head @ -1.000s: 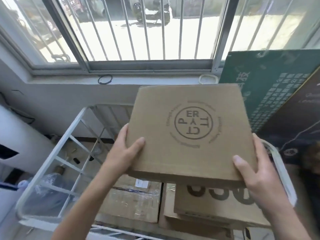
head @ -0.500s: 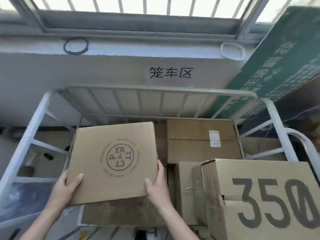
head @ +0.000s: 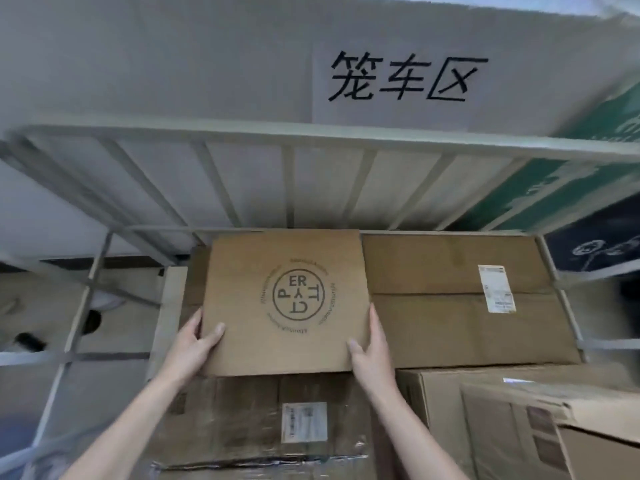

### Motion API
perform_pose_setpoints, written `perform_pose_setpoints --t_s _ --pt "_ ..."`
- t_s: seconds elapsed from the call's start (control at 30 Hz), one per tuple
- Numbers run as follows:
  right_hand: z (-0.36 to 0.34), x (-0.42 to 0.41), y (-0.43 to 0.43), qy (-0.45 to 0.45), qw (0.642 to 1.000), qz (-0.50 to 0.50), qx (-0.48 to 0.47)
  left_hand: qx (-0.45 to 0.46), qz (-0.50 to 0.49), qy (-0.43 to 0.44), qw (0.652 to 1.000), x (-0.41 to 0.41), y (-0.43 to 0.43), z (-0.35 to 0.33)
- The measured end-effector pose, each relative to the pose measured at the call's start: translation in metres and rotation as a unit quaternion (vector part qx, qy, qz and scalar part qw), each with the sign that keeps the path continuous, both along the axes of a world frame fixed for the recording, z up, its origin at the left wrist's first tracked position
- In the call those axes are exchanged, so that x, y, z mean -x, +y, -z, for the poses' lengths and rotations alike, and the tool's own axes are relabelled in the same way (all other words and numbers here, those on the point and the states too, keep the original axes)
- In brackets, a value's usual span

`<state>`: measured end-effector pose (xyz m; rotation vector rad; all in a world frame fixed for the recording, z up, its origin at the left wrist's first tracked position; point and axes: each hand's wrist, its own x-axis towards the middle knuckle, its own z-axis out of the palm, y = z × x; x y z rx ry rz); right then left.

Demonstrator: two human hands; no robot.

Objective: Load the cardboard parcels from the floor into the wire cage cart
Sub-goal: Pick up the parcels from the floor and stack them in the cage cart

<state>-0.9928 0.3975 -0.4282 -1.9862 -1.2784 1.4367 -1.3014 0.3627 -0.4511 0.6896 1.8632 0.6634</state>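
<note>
In the cart (head: 311, 136), over a taped parcel (head: 259, 420) and just beside a long parcel (head: 450, 299): the box (head: 287, 299), far edge near the back bars (head: 289, 188). Held at its near corners by left hand (head: 194, 344) and right hand (head: 372, 348), thumbs on top.

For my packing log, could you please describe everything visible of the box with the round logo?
The logo box is flat, closed, plain brown cardboard with a dark circular stamp on its upward face. It lies level inside the cage cart, over a taped parcel, beside a larger box on its right. The left hand and right hand grip its near corners.
</note>
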Motion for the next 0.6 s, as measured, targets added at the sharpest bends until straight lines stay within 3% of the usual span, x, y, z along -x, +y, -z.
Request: perform_pose_setpoints --t_s 0.23,0.4,0.6 --pt "0.017 -0.027 -0.012 -0.090 0.995 0.046 0.023 0.018 0.025 -0.010 0.999 -0.026 -0.003 0.013" --pt "0.019 -0.032 -0.022 -0.150 0.988 -0.018 0.033 0.043 -0.007 -0.040 0.998 -0.029 -0.011 0.014" --pt "0.002 -0.039 -0.020 -0.206 0.974 -0.074 0.048 0.059 0.006 -0.010 0.998 -0.040 -0.011 -0.005"
